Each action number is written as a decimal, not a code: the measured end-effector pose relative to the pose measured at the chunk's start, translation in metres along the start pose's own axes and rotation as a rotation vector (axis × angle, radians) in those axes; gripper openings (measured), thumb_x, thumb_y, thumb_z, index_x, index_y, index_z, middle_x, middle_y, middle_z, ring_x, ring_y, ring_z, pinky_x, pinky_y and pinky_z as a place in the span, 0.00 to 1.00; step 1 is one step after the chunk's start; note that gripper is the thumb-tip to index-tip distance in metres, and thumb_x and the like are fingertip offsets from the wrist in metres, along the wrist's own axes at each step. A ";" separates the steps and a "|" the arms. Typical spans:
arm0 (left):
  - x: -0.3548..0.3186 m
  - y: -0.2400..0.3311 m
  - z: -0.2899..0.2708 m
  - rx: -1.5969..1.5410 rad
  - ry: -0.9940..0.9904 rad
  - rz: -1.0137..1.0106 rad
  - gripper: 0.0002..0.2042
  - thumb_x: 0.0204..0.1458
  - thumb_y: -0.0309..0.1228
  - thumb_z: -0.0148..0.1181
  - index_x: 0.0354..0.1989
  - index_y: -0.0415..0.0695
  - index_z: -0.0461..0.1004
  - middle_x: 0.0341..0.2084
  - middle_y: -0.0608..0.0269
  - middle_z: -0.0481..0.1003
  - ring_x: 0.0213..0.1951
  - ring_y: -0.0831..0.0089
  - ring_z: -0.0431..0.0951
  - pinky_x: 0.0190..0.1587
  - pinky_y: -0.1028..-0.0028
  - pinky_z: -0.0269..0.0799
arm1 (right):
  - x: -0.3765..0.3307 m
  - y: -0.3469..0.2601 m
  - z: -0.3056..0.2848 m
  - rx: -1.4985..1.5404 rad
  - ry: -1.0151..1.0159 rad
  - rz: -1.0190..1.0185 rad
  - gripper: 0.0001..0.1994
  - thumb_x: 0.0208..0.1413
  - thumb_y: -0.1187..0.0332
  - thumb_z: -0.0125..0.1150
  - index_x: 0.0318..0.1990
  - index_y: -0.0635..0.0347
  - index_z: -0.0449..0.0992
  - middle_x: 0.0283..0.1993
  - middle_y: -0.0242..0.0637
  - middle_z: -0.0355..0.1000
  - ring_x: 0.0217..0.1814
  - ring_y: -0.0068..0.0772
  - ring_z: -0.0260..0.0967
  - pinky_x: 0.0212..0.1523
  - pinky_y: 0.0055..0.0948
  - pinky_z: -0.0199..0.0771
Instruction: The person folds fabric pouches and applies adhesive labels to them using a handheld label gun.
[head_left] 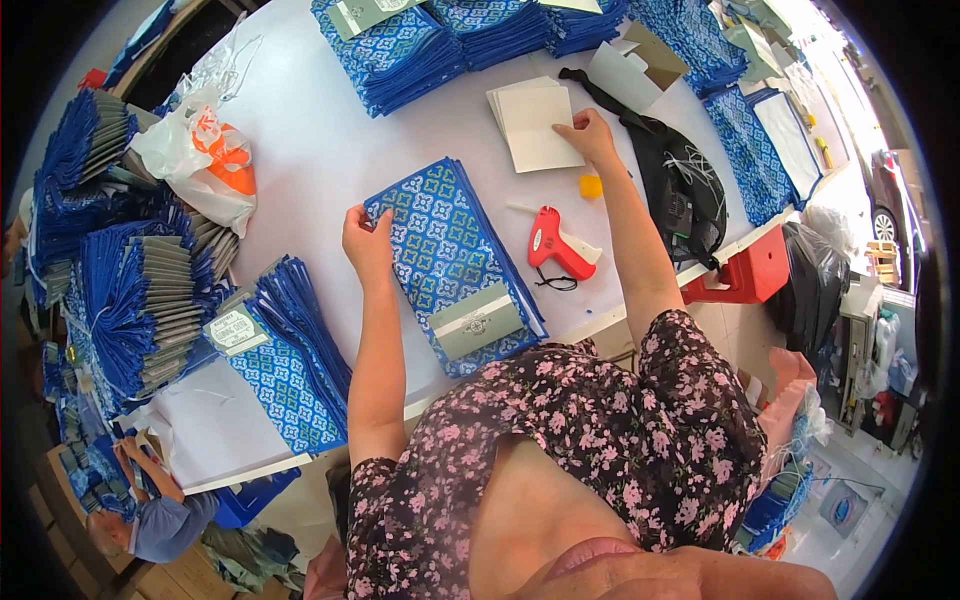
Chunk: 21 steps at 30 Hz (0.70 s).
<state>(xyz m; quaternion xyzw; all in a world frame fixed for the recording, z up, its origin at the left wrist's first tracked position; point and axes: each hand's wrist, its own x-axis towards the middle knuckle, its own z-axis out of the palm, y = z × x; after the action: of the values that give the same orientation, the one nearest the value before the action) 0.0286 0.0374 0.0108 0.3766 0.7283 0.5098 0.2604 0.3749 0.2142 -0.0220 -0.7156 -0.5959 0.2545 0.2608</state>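
Note:
In front of me lies a small stack of folded blue patterned fabric pieces, with a grey-green label band across its near end. My left hand is closed at its far left edge, thumb on top and fingers along the side. My right hand reaches farther out and pinches the right edge of several cream cards, fanned slightly on the white table. Between the fabric and my right forearm lies a red tagging gun with a white trigger. A small yellow block sits just below the cards.
Blue fabric stacks line the far edge. At left are bundled blue pieces, a white plastic bag and another labelled stack. A black bag and open white box lie right. Another person works lower left.

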 end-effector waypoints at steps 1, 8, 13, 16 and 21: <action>0.001 -0.001 -0.003 -0.003 0.003 0.002 0.12 0.42 0.25 0.66 0.34 0.37 0.72 0.23 0.65 0.70 0.24 0.77 0.66 0.30 0.76 0.65 | 0.002 0.003 -0.004 0.070 -0.059 0.013 0.23 0.38 0.57 0.72 0.38 0.62 0.73 0.33 0.38 0.72 0.35 0.30 0.70 0.36 0.27 0.71; -0.010 0.008 -0.025 0.214 -0.084 0.056 0.13 0.40 0.32 0.68 0.27 0.35 0.74 0.22 0.59 0.71 0.23 0.69 0.67 0.29 0.70 0.64 | -0.022 -0.001 -0.032 0.364 -0.118 -0.007 0.13 0.43 0.66 0.71 0.34 0.62 0.74 0.29 0.30 0.71 0.29 0.20 0.66 0.31 0.19 0.67; -0.021 0.007 -0.027 0.236 0.060 0.291 0.13 0.41 0.31 0.68 0.32 0.35 0.76 0.21 0.58 0.72 0.23 0.67 0.69 0.30 0.69 0.66 | -0.024 -0.009 -0.042 0.313 -0.320 0.121 0.12 0.45 0.64 0.69 0.34 0.60 0.77 0.26 0.27 0.70 0.26 0.16 0.62 0.28 0.17 0.63; -0.028 -0.006 -0.033 0.195 0.069 0.148 0.14 0.41 0.30 0.67 0.36 0.37 0.77 0.22 0.58 0.72 0.25 0.67 0.70 0.33 0.69 0.67 | -0.029 0.004 -0.032 0.326 -0.347 0.124 0.11 0.46 0.62 0.68 0.33 0.59 0.78 0.25 0.24 0.69 0.25 0.15 0.61 0.27 0.17 0.61; -0.007 -0.030 -0.055 -0.123 -0.117 -0.073 0.14 0.40 0.31 0.69 0.37 0.40 0.78 0.28 0.57 0.74 0.33 0.68 0.71 0.38 0.71 0.68 | -0.053 -0.016 -0.037 0.393 -0.207 -0.153 0.08 0.52 0.66 0.62 0.35 0.60 0.78 0.25 0.26 0.71 0.24 0.16 0.61 0.27 0.18 0.62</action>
<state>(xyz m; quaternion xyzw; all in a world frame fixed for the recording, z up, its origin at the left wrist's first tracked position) -0.0176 -0.0041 0.0011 0.3623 0.6925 0.5206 0.3437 0.3796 0.1620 0.0188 -0.5739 -0.6109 0.4172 0.3513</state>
